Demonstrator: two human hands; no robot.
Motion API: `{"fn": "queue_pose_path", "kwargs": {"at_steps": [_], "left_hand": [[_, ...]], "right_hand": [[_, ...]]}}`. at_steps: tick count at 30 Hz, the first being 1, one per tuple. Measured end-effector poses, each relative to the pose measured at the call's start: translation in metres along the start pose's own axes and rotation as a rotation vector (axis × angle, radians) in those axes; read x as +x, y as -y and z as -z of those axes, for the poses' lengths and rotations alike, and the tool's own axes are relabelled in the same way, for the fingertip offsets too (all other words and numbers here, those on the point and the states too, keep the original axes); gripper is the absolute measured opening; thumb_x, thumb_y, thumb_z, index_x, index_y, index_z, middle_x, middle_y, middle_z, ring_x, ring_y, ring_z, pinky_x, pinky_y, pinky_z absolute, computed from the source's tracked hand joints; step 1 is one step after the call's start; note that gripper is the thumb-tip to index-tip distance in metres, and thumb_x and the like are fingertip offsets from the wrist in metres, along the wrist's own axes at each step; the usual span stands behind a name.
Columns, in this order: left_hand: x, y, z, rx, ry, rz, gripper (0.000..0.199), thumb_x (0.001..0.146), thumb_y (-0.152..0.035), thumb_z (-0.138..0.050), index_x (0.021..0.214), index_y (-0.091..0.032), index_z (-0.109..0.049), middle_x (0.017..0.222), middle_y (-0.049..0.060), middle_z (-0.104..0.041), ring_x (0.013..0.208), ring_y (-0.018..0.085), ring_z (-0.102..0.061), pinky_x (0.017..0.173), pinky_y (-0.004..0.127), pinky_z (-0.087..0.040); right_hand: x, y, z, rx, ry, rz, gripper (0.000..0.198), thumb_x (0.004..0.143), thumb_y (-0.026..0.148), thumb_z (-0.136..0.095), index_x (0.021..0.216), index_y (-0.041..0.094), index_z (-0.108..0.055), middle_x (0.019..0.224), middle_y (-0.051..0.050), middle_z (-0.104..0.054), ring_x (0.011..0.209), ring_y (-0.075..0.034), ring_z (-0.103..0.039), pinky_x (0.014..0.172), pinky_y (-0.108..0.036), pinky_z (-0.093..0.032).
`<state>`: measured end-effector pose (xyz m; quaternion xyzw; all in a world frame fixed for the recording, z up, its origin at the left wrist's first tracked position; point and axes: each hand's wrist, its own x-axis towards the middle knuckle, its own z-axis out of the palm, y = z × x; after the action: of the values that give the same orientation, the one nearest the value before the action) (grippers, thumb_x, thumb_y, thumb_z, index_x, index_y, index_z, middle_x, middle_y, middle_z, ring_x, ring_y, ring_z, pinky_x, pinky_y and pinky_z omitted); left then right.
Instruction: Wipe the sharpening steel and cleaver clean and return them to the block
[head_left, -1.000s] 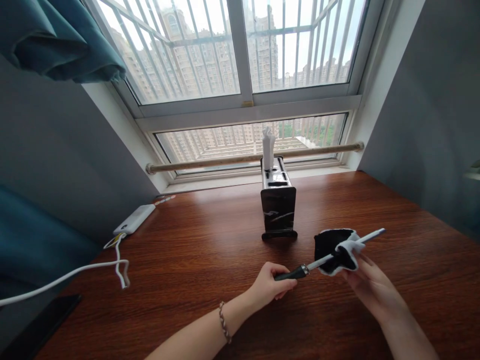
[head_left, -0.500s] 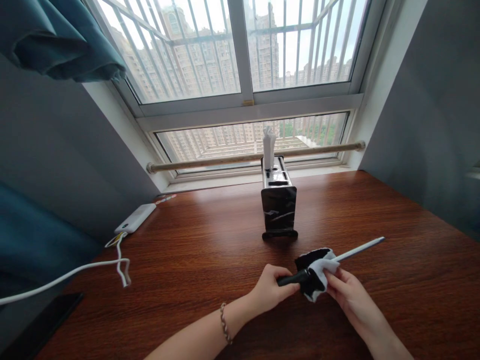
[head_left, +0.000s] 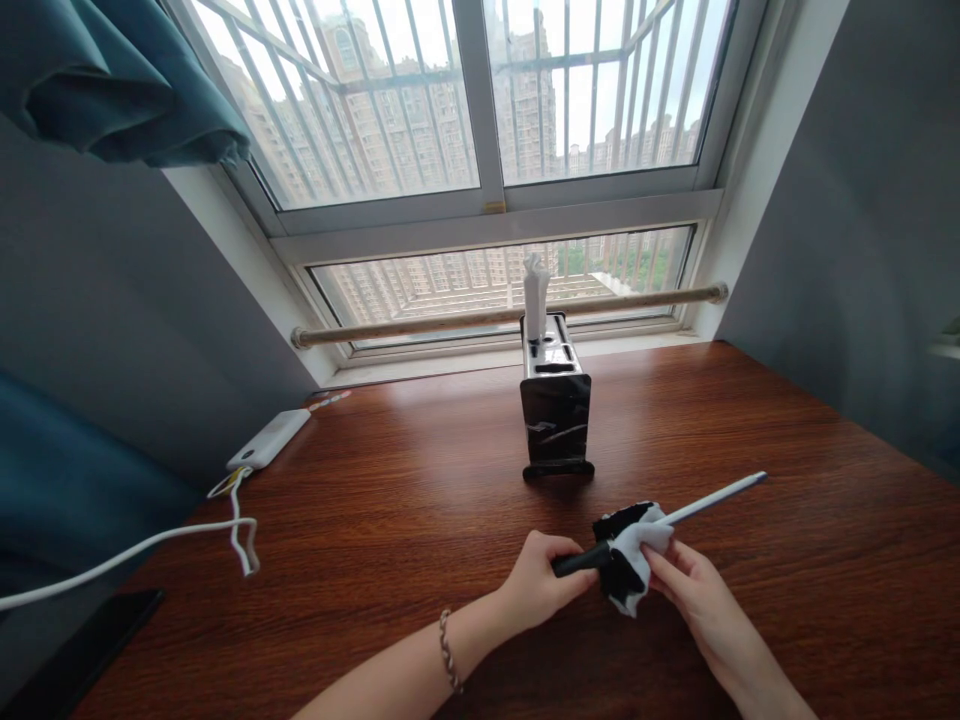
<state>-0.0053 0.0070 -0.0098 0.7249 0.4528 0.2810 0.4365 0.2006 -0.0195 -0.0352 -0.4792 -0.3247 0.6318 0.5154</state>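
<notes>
Windows, barred outside, overlook a wooden table and slotted holder. Nearer, a rod slants over the table, left hand gripping its black handle, right hand pinching cloth around the shaft. Snug wrap and steady handle should help.

Person at windowside bench, left hand at 5 o'clock closed on black handle of slim rod, tip toward 2 o'clock. Right hand, at 4 o'clock, pinches black-and-white cloth folded over rod beside handle. Bracelet on left wrist. Black slotted block stands at 12 o'clock from left hand, white wrapped item upright at its far end. White device with cable between 8 and 9; blue curtain at 10; barred window at 12.
</notes>
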Motion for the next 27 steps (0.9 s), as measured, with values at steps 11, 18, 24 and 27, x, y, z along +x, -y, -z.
{"fn": "queue_pose_path", "kwargs": {"at_steps": [11, 18, 24, 27], "left_hand": [[0.000, -0.001, 0.000, -0.041, 0.007, 0.038, 0.027, 0.073, -0.034, -0.061, 0.067, -0.009, -0.069, 0.053, -0.003, -0.040, 0.053, 0.007, -0.034, 0.050, 0.022, -0.024], [-0.001, -0.001, 0.001, 0.028, -0.014, 0.084, 0.030, 0.072, -0.039, -0.062, 0.075, -0.010, -0.072, 0.060, 0.001, -0.051, 0.061, 0.011, -0.043, 0.056, 0.023, -0.031], [-0.002, -0.002, 0.000, 0.067, 0.013, 0.097, 0.031, 0.071, -0.039, -0.063, 0.077, -0.011, -0.073, 0.063, 0.002, -0.057, 0.063, 0.013, -0.045, 0.057, 0.023, -0.033], [-0.003, -0.003, 0.000, 0.077, 0.020, 0.074, 0.029, 0.071, -0.038, -0.064, 0.077, -0.011, -0.072, 0.063, 0.002, -0.058, 0.064, 0.012, -0.046, 0.060, 0.022, -0.035]], "right_hand": [[0.001, 0.019, 0.006, 0.023, -0.082, 0.034, 0.039, 0.062, 0.040, -0.080, 0.091, 0.014, -0.072, 0.088, -0.007, -0.070, 0.081, -0.020, -0.063, 0.074, -0.026, -0.051], [0.009, 0.050, 0.031, 0.217, -0.377, 0.132, 0.045, 0.045, 0.035, -0.087, 0.083, 0.017, -0.071, 0.084, 0.000, -0.069, 0.074, -0.011, -0.061, 0.065, -0.013, -0.052], [0.008, 0.074, 0.056, 0.318, -0.590, 0.222, 0.043, 0.038, 0.024, -0.086, 0.077, 0.019, -0.069, 0.078, 0.004, -0.066, 0.064, -0.008, -0.058, 0.054, -0.008, -0.051], [0.007, 0.080, 0.069, 0.359, -0.646, 0.275, 0.032, 0.049, 0.019, -0.081, 0.078, 0.019, -0.067, 0.080, 0.004, -0.064, 0.063, -0.007, -0.057, 0.052, -0.009, -0.052]]}}
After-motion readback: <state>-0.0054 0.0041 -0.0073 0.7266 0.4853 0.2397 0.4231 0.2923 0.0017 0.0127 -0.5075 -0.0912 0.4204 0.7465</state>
